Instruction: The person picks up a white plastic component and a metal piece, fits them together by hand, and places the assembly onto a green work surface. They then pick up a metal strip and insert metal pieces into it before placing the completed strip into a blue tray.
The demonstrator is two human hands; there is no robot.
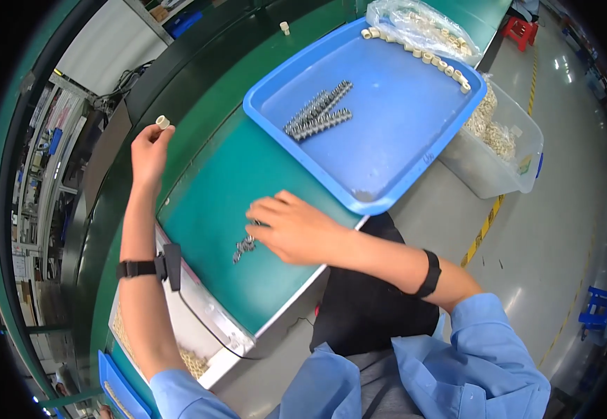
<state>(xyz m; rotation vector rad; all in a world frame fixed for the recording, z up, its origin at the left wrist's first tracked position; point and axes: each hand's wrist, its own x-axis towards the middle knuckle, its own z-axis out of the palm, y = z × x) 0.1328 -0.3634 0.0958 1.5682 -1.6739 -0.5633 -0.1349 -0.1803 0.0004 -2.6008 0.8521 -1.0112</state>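
Note:
Raised at the upper left, my left hand (151,150) pinches a small cream-coloured cylindrical cap (162,122) between thumb and fingertips. My right hand (293,227) is low over the green work surface (220,174), its fingers curled and pressed together at a small heap of dark metal pieces (245,246). A bit of metal shows at its fingertips; the rest of what they grip is hidden. Beyond it, a blue tray (387,119) carries rows of metal parts (321,112) and a line of cream caps (437,61) along its far edge.
A clear plastic bag (422,28) of caps lies over the tray's far rim. One cap (284,28) stands on the dark green belt. Right of the tray, a translucent bin (499,153) holds bagged caps. A white box (206,328) with cream pieces is by my left forearm.

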